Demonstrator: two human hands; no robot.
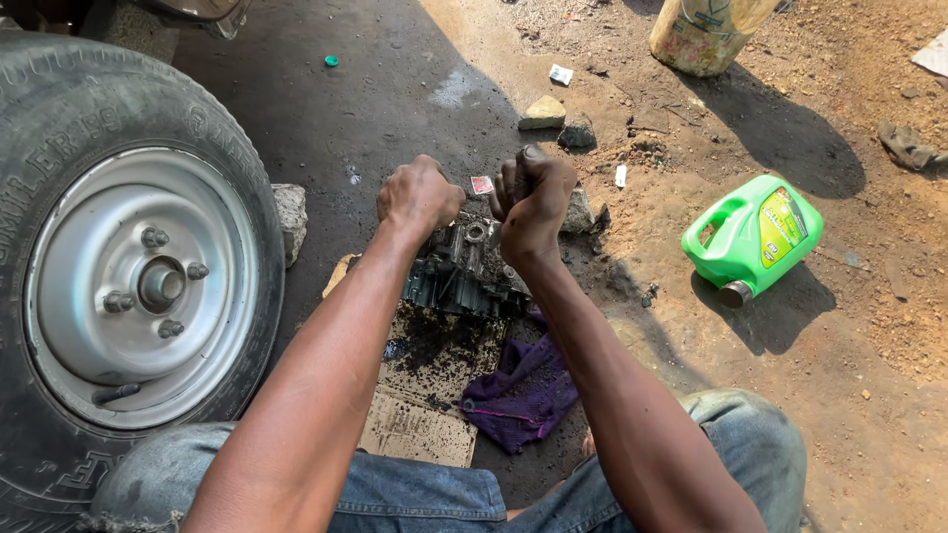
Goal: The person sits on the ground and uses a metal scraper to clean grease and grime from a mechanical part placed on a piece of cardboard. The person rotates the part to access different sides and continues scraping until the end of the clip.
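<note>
Greasy metal engine part lies at 6 o'clock under both fists; right hand clenches a dark tool upright, left hand closed just beside.

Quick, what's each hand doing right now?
Left hand: closed in a fist over the engine part.
Right hand: closed around a dark tool handle.
</note>
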